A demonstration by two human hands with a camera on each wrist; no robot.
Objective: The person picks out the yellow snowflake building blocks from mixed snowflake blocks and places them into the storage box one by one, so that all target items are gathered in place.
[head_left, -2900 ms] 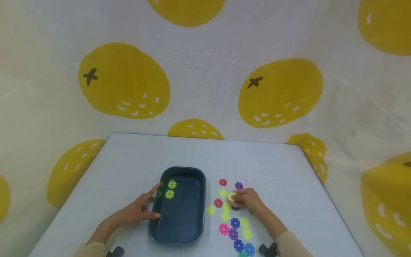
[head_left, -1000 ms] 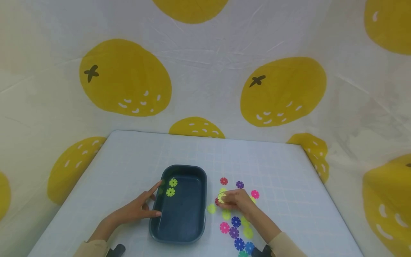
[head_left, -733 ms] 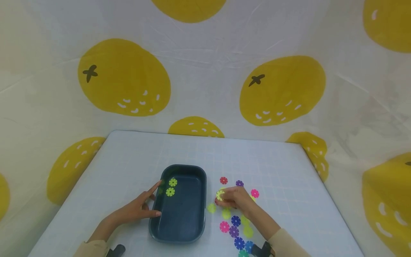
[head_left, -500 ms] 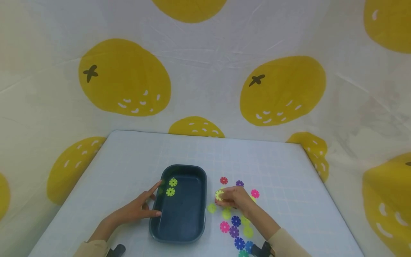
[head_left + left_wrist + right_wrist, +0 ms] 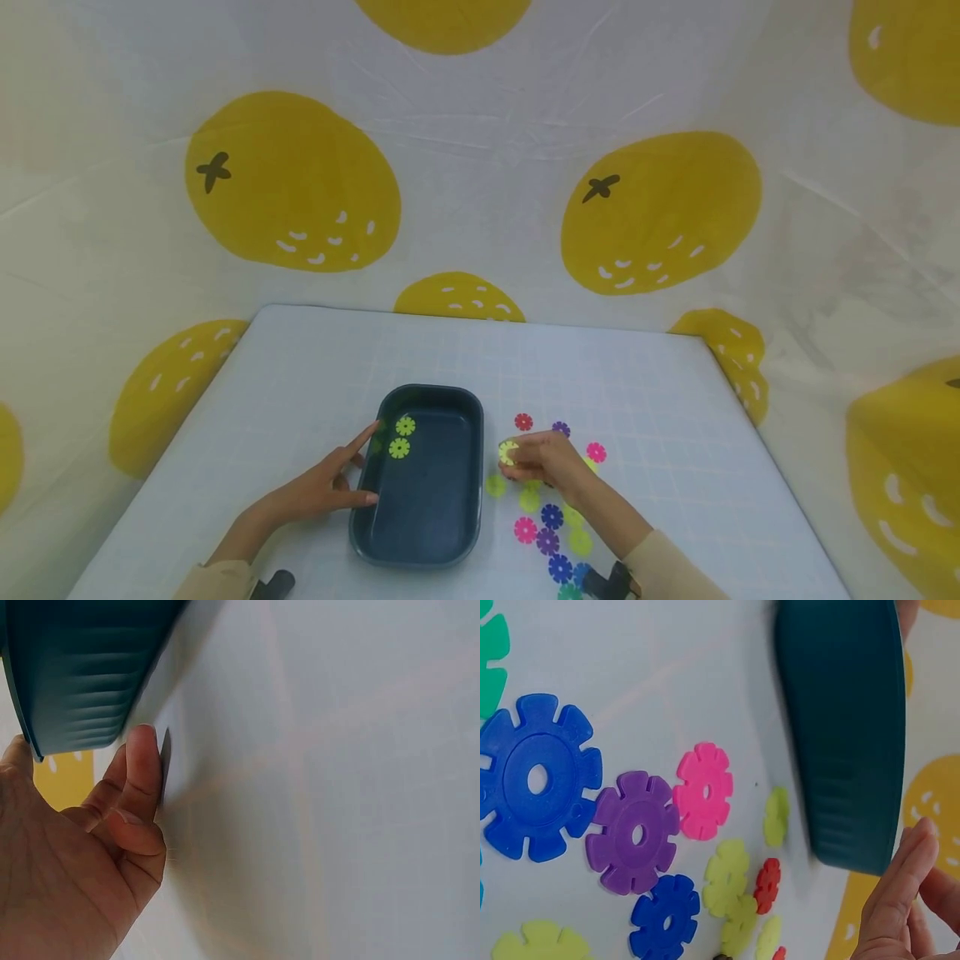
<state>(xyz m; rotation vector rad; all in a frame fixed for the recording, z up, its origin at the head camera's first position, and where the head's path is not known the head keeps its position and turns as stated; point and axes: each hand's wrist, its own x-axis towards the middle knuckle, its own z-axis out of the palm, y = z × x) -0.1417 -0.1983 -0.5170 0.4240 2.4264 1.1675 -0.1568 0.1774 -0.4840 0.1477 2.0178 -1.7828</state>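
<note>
My right hand pinches a yellow flower-shaped disc between thumb and fingers, over the loose discs just right of the tray. In the right wrist view the fingertips overlap the end of the tray, and the disc is mostly hidden. Along the left side of the dark teal tray, my left hand touches the rim with a straight index finger and the thumb. The left wrist view shows its other fingers loosely bent below the tray wall. Two yellow discs lie inside the tray, near its upper left.
Right of the tray, several flower-shaped discs lie flat: a pink disc, a purple disc, a blue disc, a red disc and yellow ones. The white tabletop ends at a fruit-printed cloth.
My right hand has moved left toward the tray with a yellow disc pinched, uncovering a pink disc on its right. The left hand stays at the tray rim, and the same two discs lie inside.
</note>
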